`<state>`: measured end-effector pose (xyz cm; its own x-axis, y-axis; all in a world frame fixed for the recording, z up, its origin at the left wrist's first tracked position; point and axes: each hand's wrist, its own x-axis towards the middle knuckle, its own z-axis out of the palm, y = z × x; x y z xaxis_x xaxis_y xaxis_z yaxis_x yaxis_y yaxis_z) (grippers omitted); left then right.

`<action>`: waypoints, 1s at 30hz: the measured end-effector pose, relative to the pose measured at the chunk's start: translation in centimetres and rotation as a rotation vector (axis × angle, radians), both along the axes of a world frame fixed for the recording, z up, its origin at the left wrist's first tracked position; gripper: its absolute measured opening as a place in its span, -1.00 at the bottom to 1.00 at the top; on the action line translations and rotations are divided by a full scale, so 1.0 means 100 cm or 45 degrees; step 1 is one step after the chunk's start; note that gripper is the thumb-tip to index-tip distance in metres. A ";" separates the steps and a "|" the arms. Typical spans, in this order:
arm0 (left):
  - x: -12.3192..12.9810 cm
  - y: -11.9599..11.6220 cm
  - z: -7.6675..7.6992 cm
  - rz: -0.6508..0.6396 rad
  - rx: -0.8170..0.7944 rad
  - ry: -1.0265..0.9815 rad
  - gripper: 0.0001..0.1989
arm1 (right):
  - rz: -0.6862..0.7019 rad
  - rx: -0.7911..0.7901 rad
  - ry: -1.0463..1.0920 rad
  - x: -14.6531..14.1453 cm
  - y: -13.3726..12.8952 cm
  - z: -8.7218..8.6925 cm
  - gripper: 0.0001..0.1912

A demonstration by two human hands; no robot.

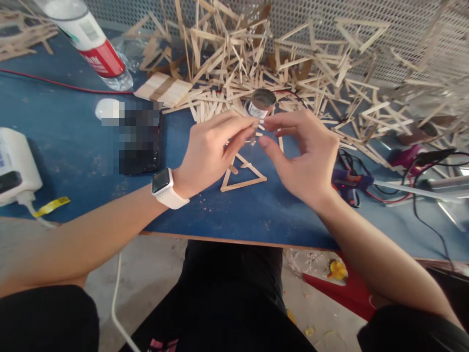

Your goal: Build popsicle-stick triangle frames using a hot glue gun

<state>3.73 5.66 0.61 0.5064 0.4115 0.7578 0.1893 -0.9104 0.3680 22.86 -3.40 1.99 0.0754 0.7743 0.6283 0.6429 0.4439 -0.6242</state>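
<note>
My left hand (220, 144), with a white watch on its wrist, is pinched over the table; what its fingertips hold is too small to name. Facing it, my right hand (300, 149) has its thumb and fingers apart, with nothing clearly between them. Below my left fingertips a triangle of wooden sticks (245, 184) lies flat on the blue table (205, 220). A small round can (262, 102) stands just beyond the fingertips. More sticks show between the hands, partly hidden by them.
A big pile of wooden sticks (234, 63) runs along the mesh at the back. At left are a bottle (98, 54), a dark phone (142, 142) and a white charger (18, 166). A blue glue gun (350, 181) with cables lies at right.
</note>
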 end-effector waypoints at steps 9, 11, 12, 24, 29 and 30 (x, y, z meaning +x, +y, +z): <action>-0.001 -0.010 0.006 -0.081 -0.230 -0.075 -0.79 | -0.024 0.205 -0.083 -0.004 0.009 -0.004 -0.79; -0.001 -0.011 0.007 -0.088 -0.287 -0.067 -0.79 | 0.010 0.252 -0.111 -0.004 0.009 -0.006 -0.68; -0.001 -0.012 0.007 -0.090 -0.296 -0.070 -0.79 | 0.020 0.267 -0.116 -0.004 0.009 -0.007 -0.64; 0.001 -0.012 0.001 -0.206 -0.433 -0.169 -0.77 | -0.084 0.299 -0.053 -0.006 0.009 -0.010 -0.80; 0.001 -0.013 0.004 -0.321 -0.575 -0.187 -0.71 | -0.058 0.286 0.050 -0.007 0.011 -0.013 -0.77; 0.001 -0.014 0.005 -0.335 -0.590 -0.195 -0.68 | -0.058 0.274 0.072 -0.007 0.011 -0.012 -0.78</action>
